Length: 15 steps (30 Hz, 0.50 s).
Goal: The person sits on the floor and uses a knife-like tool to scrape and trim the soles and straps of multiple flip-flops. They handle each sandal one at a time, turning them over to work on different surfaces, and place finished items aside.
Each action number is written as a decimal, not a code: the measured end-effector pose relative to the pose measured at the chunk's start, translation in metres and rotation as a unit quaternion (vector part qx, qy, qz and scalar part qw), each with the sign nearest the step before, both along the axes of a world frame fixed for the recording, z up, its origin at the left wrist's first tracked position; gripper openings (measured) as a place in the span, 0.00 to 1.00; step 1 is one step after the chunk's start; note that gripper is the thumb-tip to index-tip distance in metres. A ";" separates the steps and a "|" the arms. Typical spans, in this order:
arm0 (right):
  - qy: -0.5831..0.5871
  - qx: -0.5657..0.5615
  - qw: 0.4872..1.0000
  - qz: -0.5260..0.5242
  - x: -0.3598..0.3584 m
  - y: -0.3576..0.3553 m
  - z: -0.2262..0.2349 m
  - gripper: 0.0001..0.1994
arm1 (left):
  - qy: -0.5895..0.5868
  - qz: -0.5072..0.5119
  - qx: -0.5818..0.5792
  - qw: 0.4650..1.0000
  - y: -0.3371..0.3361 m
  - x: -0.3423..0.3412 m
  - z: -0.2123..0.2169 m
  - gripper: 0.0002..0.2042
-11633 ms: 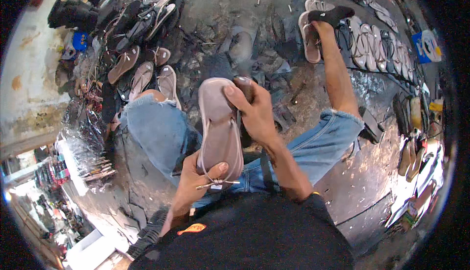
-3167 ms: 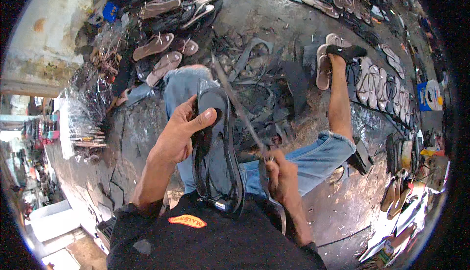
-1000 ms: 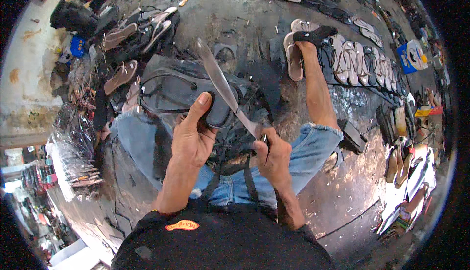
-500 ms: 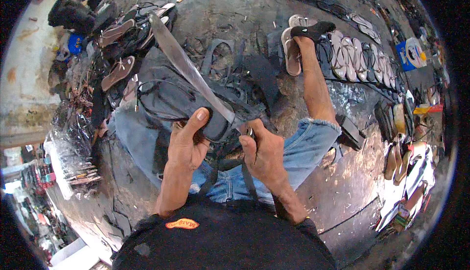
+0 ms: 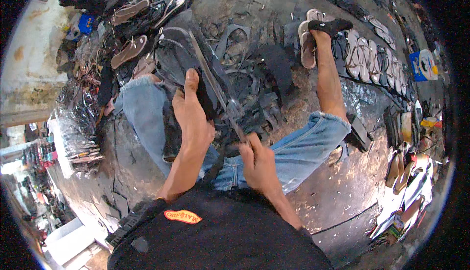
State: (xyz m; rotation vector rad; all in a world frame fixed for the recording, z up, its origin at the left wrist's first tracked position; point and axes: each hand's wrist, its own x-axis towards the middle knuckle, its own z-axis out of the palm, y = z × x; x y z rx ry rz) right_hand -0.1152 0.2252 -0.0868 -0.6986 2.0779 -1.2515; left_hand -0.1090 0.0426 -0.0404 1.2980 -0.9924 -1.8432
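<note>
The black thong sandal (image 5: 174, 53) juts ahead of the left hand's (image 5: 192, 116) clamped thumb—probably light, bendy and best held by its sole edges—while the right hand's (image 5: 258, 164) curled fingers grip a long-bladed knife (image 5: 215, 88) alongside.

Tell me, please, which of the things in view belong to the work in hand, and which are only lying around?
Apparently in use:
black sandal, held in the left hand
long knife, gripped in the right hand

Apparently just lying about:
row of pale sandals, right side
brown sandal, left side
blue-and-white container, far right
clear plastic wrapping, left side
</note>
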 end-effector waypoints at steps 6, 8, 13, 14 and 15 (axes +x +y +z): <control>0.033 0.012 0.999 0.016 0.003 0.037 -0.003 0.16 | -0.029 -0.034 -0.023 0.999 -0.001 0.010 -0.025 0.24; 0.065 0.029 0.997 0.009 -0.001 0.037 -0.011 0.15 | -0.053 0.009 0.017 0.998 0.000 0.005 -0.032 0.24; 0.043 0.008 0.999 0.021 -0.023 0.010 -0.021 0.15 | -0.070 -0.022 0.022 0.997 0.009 0.003 -0.008 0.18; 0.027 0.004 0.999 0.035 -0.026 0.011 -0.022 0.15 | -0.076 -0.027 0.010 0.997 0.006 0.006 -0.013 0.19; 0.022 0.004 0.998 0.051 -0.029 0.012 -0.021 0.14 | -0.082 -0.033 -0.002 0.996 0.003 0.009 -0.019 0.20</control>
